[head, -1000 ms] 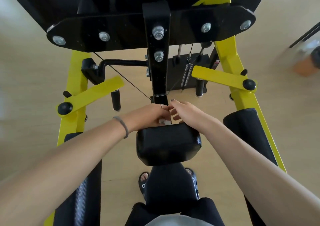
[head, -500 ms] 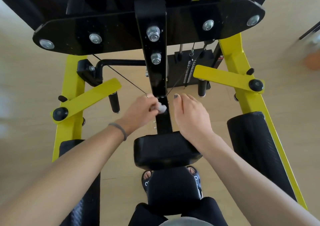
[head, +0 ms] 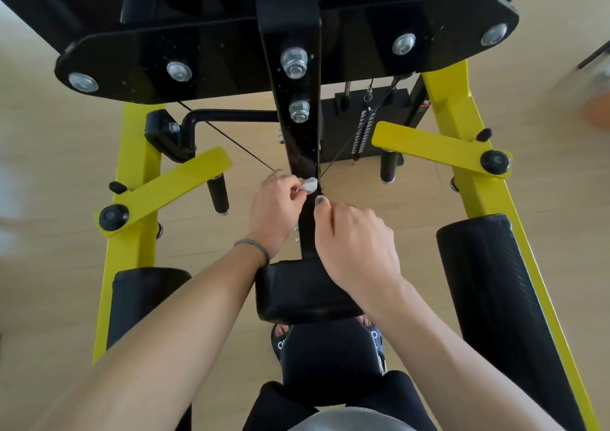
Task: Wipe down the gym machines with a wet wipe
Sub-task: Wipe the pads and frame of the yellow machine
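A black and yellow gym machine fills the view. Its black centre post (head: 302,140) runs down from a bolted black plate (head: 231,57) to a small black pad (head: 297,295). My left hand (head: 275,214) pinches a crumpled white wet wipe (head: 308,184) and holds it against the left face of the post. My right hand (head: 355,244) lies on the right side of the post just above the pad, fingers curled around the post and thumb pointing up along it.
Yellow frame legs (head: 462,127) and yellow lever arms (head: 171,186) flank the post. Black roller pads (head: 488,298) stand on both sides. A weight stack (head: 369,127) and thin cables sit behind. The black seat (head: 326,351) and my sandalled feet are below, on a light wooden floor.
Both hands rose from the small pad's top edge onto the centre post. The wipe, hidden under my left fingers before, now shows at their tips. My right hand curled around the post.
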### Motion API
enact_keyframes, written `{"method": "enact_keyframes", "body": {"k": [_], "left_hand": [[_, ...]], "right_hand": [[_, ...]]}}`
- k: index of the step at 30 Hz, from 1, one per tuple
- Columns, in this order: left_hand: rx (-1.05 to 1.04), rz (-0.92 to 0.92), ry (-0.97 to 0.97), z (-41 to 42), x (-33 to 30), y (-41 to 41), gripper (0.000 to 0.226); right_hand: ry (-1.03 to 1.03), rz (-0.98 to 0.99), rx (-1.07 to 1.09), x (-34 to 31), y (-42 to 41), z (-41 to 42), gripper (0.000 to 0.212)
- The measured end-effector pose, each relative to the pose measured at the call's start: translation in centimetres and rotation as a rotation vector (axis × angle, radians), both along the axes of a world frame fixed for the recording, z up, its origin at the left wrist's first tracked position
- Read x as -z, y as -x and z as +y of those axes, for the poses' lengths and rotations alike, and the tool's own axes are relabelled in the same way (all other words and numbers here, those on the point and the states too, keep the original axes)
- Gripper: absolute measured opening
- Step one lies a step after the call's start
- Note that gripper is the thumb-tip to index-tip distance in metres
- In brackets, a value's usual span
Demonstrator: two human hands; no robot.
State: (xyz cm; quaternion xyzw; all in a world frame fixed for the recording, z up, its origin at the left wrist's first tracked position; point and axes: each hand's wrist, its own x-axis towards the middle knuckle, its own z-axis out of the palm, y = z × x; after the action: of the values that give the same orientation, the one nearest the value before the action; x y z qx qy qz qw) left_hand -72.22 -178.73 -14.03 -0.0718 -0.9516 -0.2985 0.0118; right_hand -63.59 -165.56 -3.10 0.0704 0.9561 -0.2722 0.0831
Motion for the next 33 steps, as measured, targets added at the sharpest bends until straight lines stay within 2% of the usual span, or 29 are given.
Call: {"method": "enact_keyframes", "body": {"k": [4, 9, 16, 23, 26, 30, 33], "left_hand": [[-0.123, -0.073, -0.056, 0.0, -0.8, 0.3, 0.024], [-0.429, -0.423, -0.324, 0.7, -0.7, 1.4, 0.033], [-0.458, -0.584, -0.384, 2.7, -1.4, 2.3, 0.031], [-0.436, -0.582, -0.287, 1.0, -1.5, 2.5, 0.044], [-0.424, -0.545, -0.260, 0.0, -1.3, 2.1, 0.039], [-0.350, -0.329, -0.198, 0.4, -2.0, 1.8, 0.028], [-0.294, -0.159, -0.194, 0.8, -2.9, 1.6, 0.032]], "right_hand": [[0.013, 0.009, 0.016, 0.1, 0.0, -0.2, 0.048], [0.005, 0.004, 0.029, 0.2, -0.1, -0.2, 0.049], [-0.039, 0.002, 0.032, 0.5, 0.1, -0.5, 0.046], [0.006, -0.019, 0.059, 0.4, 0.0, -0.2, 0.046], [0.010, -0.021, 0.046, 0.4, 0.1, -0.3, 0.046], [0.023, -0.019, 0.042, 0.3, 0.2, -0.3, 0.047], [0.022, -0.012, 0.039, 0.3, 0.1, -0.3, 0.048]]}}
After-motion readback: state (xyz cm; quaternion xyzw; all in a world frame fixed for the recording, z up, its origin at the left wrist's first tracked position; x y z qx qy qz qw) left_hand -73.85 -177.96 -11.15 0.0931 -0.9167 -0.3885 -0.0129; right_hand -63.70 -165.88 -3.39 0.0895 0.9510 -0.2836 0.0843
